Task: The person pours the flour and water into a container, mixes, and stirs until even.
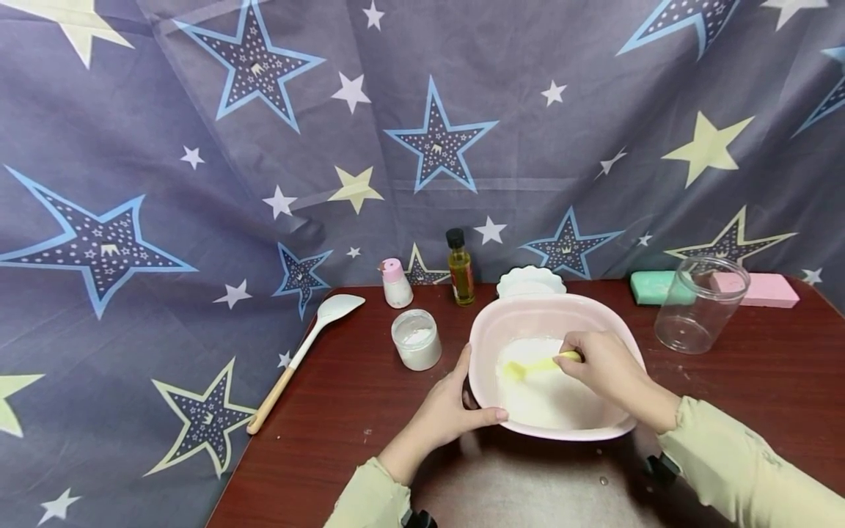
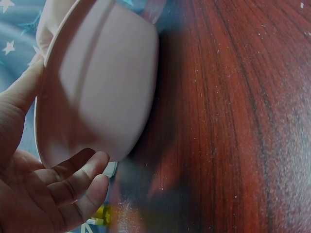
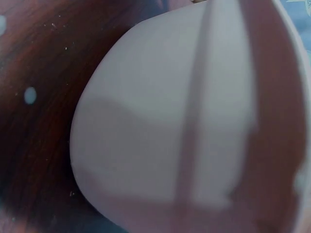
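A pale pink basin (image 1: 485, 330) stands on the table with white liquid (image 1: 551, 403) inside. My left hand (image 1: 439, 411) grips its left end, thumb over the rim and the other fingers against the outer wall. The left wrist view has this hand (image 2: 53, 184) close up beside the basin's side (image 2: 112, 82). Over the liquid, my right hand (image 1: 604, 363) pinches the handle of a small yellow spatula (image 1: 531, 367), its head dipped at the liquid's surface. Only the basin's outside (image 3: 146, 126) fills the right wrist view; the right hand does not show there.
Behind the basin are a scalloped white dish (image 1: 530, 281), an oil bottle (image 1: 461, 271) and a pink-capped shaker (image 1: 396, 284). A jar of white powder (image 1: 417, 341) and a long ladle (image 1: 304, 356) lie left; a clear jar (image 1: 693, 315), green block (image 1: 650, 287) and pink block (image 1: 766, 291) right.
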`<state>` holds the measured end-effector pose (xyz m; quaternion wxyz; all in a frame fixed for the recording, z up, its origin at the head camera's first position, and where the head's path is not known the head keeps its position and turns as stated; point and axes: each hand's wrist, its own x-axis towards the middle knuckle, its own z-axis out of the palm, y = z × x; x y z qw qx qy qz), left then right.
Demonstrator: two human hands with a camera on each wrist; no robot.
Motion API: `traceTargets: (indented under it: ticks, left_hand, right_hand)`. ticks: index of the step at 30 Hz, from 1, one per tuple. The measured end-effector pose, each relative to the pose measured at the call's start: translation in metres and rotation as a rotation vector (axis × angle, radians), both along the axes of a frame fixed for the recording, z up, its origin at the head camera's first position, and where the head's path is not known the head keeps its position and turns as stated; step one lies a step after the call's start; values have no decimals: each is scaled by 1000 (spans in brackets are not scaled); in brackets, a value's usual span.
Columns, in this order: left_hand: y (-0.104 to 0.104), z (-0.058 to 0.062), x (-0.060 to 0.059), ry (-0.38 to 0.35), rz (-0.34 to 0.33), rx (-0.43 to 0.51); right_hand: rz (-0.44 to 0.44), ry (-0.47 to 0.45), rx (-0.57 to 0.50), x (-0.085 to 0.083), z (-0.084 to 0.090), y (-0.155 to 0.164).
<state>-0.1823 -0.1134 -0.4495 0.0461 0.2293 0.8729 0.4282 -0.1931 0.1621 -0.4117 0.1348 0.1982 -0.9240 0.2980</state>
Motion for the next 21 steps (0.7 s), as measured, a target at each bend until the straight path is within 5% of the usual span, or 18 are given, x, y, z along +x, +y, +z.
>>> traceTargets:
  ticks: [13,21]
  left_hand:
    - [0,0,1,-1,9,4]
    - [0,1,1,-4,7,4]
  right_hand:
    - [-161,-21,88,-6,8,20]
    - [-165,-16,131,-2,17,42]
